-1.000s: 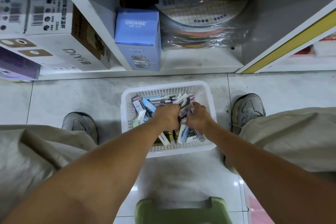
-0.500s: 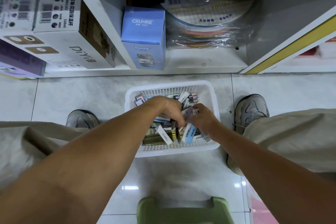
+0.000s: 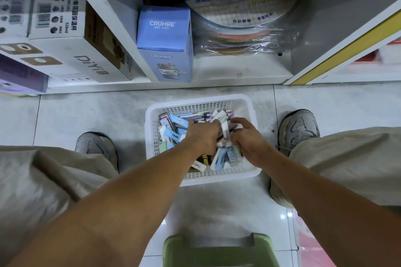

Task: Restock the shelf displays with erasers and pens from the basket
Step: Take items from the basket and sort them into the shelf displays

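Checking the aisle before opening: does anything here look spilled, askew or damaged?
Nothing spilled: the erasers and pens lie jumbled but inside the white basket on the floor. The blue CRUHRE box stands upright. Both hands dig in the pile.

Both hands reach into the white basket point(image 3: 249, 176) on the tiled floor point(image 3: 86, 115), the left hand point(image 3: 202, 137) and right hand point(image 3: 247, 140) curled among erasers point(image 3: 176, 120) and pens point(image 3: 195, 115) below the shelf point(image 3: 238, 69).

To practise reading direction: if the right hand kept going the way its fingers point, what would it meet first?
The right hand points forward-left into the white basket, so probably the erasers piled between it and the left hand; it may already touch them.
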`<state>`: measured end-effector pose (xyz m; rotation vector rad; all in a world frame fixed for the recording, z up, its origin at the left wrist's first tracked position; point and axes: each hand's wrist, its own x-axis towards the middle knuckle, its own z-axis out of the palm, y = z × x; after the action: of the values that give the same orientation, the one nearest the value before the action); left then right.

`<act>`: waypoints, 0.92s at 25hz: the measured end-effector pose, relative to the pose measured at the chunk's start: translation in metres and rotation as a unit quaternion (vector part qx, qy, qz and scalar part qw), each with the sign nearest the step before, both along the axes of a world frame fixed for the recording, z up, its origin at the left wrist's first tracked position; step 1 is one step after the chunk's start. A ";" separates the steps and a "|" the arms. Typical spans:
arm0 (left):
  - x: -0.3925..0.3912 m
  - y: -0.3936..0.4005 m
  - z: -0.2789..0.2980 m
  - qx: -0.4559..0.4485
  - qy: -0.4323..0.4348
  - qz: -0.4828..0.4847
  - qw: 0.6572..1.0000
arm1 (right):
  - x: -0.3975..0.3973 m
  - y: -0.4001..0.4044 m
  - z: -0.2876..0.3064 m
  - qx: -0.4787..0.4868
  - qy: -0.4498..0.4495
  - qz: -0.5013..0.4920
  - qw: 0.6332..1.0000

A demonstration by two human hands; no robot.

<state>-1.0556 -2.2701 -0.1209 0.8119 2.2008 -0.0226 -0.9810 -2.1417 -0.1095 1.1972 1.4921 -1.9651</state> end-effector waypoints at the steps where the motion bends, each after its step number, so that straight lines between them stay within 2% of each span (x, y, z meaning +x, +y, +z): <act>1: -0.001 -0.006 -0.002 0.018 0.014 0.005 1.000 | -0.001 0.002 0.000 -0.006 0.005 -0.003 1.000; 5: -0.007 -0.014 0.001 0.054 0.028 0.004 0.998 | -0.003 0.002 0.004 0.082 0.011 0.053 0.995; 8: -0.014 -0.019 0.009 0.068 0.004 0.044 0.997 | -0.004 -0.003 0.008 0.203 0.011 0.163 0.965; 10: -0.019 -0.025 0.015 0.078 -0.041 0.094 0.992 | -0.006 -0.006 0.010 0.251 0.027 0.196 0.948; 15: -0.028 -0.044 0.034 0.131 -0.102 0.191 0.968 | -0.011 -0.007 0.017 0.283 0.029 0.230 0.931; 19: -0.026 -0.053 0.054 0.219 -0.155 0.257 0.928 | -0.015 -0.001 0.032 0.306 0.051 0.263 0.914; 23: -0.020 -0.054 0.073 0.272 -0.187 0.290 0.898 | -0.016 0.001 0.053 0.240 0.083 0.243 0.936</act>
<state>-1.0760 -2.3239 -0.0480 0.3572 1.9987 0.9987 -0.9970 -2.1405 -0.0565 0.7226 2.1922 -1.4383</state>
